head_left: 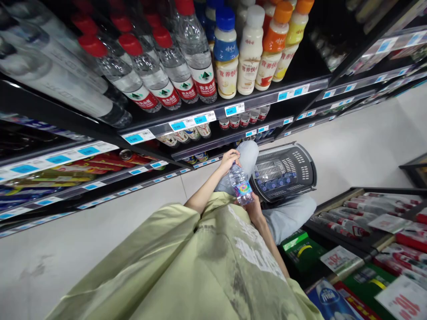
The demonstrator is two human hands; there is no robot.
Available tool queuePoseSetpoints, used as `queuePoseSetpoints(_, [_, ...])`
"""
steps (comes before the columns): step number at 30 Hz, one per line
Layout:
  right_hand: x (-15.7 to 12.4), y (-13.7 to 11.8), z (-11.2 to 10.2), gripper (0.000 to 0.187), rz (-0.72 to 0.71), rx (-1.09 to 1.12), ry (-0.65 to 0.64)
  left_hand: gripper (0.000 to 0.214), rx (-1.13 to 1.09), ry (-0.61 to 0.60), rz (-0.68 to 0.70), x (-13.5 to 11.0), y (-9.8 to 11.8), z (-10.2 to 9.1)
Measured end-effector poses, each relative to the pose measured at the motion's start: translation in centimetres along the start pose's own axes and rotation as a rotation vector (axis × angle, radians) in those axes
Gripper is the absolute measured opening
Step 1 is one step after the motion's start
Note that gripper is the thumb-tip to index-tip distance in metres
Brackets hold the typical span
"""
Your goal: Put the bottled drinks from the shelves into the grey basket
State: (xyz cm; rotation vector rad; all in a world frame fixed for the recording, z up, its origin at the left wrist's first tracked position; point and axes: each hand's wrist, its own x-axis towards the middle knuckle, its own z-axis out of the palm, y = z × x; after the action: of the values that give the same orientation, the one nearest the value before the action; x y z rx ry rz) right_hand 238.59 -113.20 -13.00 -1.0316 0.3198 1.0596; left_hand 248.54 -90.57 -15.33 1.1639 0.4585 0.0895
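Note:
A clear plastic water bottle with a colourful label lies across my lap, held between both hands. My left hand is closed round its upper end, by my bent knee; the cap is hidden. At the lower end, my right hand wraps round the base. Just beyond the bottle stands a dark grey shopping basket, with several bottles with blue caps lying inside it.
Ahead, a black shelf carries red-capped water bottles and milk drink bottles. Price tags line its edge. To the right are a display of bottles, a green carton and price signs. Pale floor extends beyond the basket.

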Motion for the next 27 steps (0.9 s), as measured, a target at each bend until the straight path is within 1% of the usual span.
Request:
queuePoseSetpoints(2, [0.1,0.1,-0.1,0.07,0.011,-0.023,0.033,0.035,0.007,-0.003,0.005,-0.1,0.0,0.0])
queuePoseSetpoints(4, [0.2,0.5,-0.2,0.068,-0.011,-0.029,0.065,0.036,0.019,-0.006,0.011,-0.1,0.0,0.0])
queuePoseSetpoints(6, [0.3,1.0,-0.4,0.066,-0.082,-0.013,0.128,0.037,0.03,-0.014,0.016,-0.1,0.0,0.2])
queuePoseSetpoints(8, [0.4,1.5,-0.6,0.062,-0.182,-0.023,0.229,0.037,0.044,-0.029,0.026,-0.1,0.0,0.3])
queuePoseSetpoints(9, [0.3,1.7,-0.7,0.061,-0.241,-0.063,0.288,0.037,0.051,-0.038,0.035,-0.1,0.0,0.4])
queuePoseSetpoints(11, [0.2,2.0,-0.8,0.068,-0.368,-0.214,0.387,0.037,0.063,-0.049,0.056,-0.1,0.0,0.6])
queuePoseSetpoints(13, [0.1,2.1,-1.0,0.079,-0.475,-0.376,0.444,0.037,0.067,-0.047,0.069,-0.1,0.1,0.7])
queuePoseSetpoints(14, [0.0,2.0,-1.0,0.081,-0.5,-0.425,0.453,0.037,0.071,-0.046,0.071,-0.1,0.1,0.8])
queuePoseSetpoints(15, [0.0,2.0,-1.1,0.078,-0.495,-0.445,0.446,0.037,0.081,-0.045,0.074,-0.1,0.1,0.8])
queuePoseSetpoints(16, [0.0,1.9,-1.2,0.072,-0.464,-0.431,0.426,0.035,0.096,-0.047,0.082,-0.2,0.2,0.8])
queuePoseSetpoints(18, [-0.1,1.9,-1.4,0.058,-0.352,-0.308,0.35,0.031,0.138,-0.063,0.113,-0.4,0.2,0.9])
queuePoseSetpoints(19, [-0.1,1.9,-1.4,0.056,-0.276,-0.222,0.293,0.029,0.156,-0.075,0.128,-0.5,0.2,0.9])
queuePoseSetpoints(21, [-0.1,2.0,-1.3,0.059,-0.128,-0.079,0.183,0.027,0.173,-0.096,0.14,-0.7,0.2,0.8])
queuePoseSetpoints(23, [-0.1,1.9,-1.2,0.061,-0.034,-0.029,0.114,0.027,0.156,-0.104,0.124,-0.7,0.2,0.7])
queuePoseSetpoints(24, [-0.1,1.9,-1.1,0.06,-0.019,-0.027,0.108,0.029,0.14,-0.101,0.114,-0.7,0.1,0.7])
queuePoseSetpoints(27, [0.1,1.6,-1.0,0.061,-0.033,-0.019,0.144,0.031,0.099,-0.093,0.092,-0.5,0.1,0.5])
